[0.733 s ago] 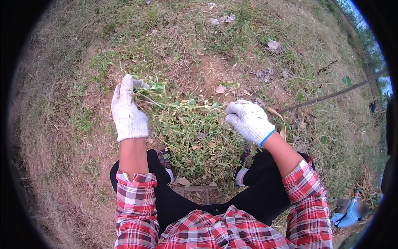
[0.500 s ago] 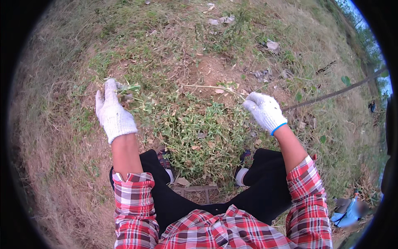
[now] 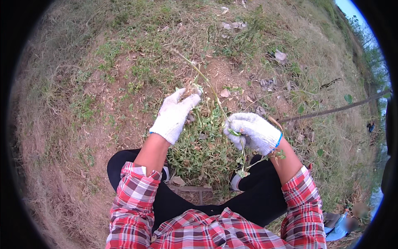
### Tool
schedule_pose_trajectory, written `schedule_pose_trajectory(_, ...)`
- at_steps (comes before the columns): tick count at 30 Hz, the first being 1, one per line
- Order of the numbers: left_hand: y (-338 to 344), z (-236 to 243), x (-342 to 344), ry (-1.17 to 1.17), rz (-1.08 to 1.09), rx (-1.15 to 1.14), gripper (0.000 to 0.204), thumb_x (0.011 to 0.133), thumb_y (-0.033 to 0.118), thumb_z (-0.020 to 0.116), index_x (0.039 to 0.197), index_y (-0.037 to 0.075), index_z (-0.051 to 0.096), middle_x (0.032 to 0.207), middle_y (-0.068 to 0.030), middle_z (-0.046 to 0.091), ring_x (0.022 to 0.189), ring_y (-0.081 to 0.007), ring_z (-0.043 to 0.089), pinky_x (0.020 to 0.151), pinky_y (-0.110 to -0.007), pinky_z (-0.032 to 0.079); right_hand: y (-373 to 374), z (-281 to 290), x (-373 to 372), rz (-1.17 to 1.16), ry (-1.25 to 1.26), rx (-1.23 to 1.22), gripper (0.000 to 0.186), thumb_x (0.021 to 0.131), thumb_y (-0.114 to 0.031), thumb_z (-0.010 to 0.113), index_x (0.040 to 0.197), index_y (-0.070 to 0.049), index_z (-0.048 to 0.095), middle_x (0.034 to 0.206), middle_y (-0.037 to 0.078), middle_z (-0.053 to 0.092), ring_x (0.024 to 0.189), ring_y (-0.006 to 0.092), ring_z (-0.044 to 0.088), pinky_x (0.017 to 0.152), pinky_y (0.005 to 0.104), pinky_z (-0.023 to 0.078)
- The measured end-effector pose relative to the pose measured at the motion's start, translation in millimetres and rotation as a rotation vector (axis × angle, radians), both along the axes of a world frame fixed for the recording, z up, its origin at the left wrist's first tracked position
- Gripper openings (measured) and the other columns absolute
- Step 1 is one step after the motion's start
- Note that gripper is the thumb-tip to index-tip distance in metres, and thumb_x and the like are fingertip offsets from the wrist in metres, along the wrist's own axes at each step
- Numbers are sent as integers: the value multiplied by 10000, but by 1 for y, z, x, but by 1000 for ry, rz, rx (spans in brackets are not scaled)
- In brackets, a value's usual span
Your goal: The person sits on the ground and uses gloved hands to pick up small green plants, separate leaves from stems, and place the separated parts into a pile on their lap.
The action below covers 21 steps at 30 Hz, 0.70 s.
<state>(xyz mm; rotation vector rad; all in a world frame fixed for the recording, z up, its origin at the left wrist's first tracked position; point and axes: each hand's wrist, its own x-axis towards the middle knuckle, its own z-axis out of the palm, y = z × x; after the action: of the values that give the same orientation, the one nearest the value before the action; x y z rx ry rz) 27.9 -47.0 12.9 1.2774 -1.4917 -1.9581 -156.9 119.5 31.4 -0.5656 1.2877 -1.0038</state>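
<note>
My right hand (image 3: pixel 253 132), in a white knitted glove with a blue cuff edge, is closed on a long plant stem (image 3: pixel 206 80). The pale stem slants up and left from the fingers, and its leafy end (image 3: pixel 243 164) hangs below the glove. My left hand (image 3: pixel 174 116), gloved the same way, is closed on a tuft of weeds (image 3: pixel 192 87) showing brown and green at the fingertips. Its inner fingers are partly hidden. Beneath and between both hands lies a heap of pulled green plants (image 3: pixel 203 151), between my spread knees.
A metal frame bar (image 3: pixel 195 189) crosses below the heap. At the right, a thick vine (image 3: pixel 331 111) runs above the ground. Dry leaves (image 3: pixel 280 56) and patches of bare soil (image 3: pixel 222 72) lie ahead. Another person (image 3: pixel 340 226) in blue is at the lower right.
My left hand has moved right, over the heap, with the tuft. My right hand has come left and down, and the stem in it now slants upward instead of lying nearly level.
</note>
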Motion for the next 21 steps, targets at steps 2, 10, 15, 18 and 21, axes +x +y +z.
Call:
schedule_pose_trajectory(2, 1, 2, 0, 51, -46, 49, 405, 895, 196, 719, 1252, 37, 612, 1050, -19, 697, 882, -102, 617, 637, -268, 483, 0, 6, 4, 48, 3, 23, 253, 958, -248, 633, 1004, 0, 642, 717, 18, 591, 567, 107, 533, 508, 241, 429)
schedule_pose_trajectory(10, 11, -1, -6, 106, -245, 65, 317, 895, 166, 715, 1193, 75, 658, 1015, 11, 696, 841, -71, 620, 650, -247, 464, -2, 7, 9, 197, 10, 127, 273, 944, -270, 597, 939, -8, 672, 651, 3, 563, 517, 99, 480, 487, 262, 396)
schedule_pose_trajectory(15, 13, -4, -7, 144, -262, 21, 327, 899, 175, 712, 1203, 68, 657, 1024, 3, 699, 843, -64, 620, 662, -236, 461, 0, 3, 10, 224, 18, 145, 263, 938, -274, 607, 928, -23, 684, 630, -2, 554, 516, 92, 475, 494, 263, 398)
schedule_pose_trajectory(18, 12, -2, -7, 92, -195, 70, 388, 892, 180, 723, 1244, 44, 632, 1033, -8, 702, 789, -63, 613, 618, -241, 460, -4, 5, 4, 222, 164, 148, 285, 933, -296, 618, 970, -20, 677, 699, 19, 603, 567, 112, 525, 554, 283, 450)
schedule_pose_trajectory(21, 13, 10, -9, -1, -117, 50, 513, 876, 182, 743, 1318, -4, 564, 1034, -25, 706, 723, -64, 597, 566, -237, 450, -7, -2, 2, 190, 586, -7, 347, 900, -330, 666, 1063, -24, 648, 830, 68, 671, 700, 167, 627, 679, 323, 523)
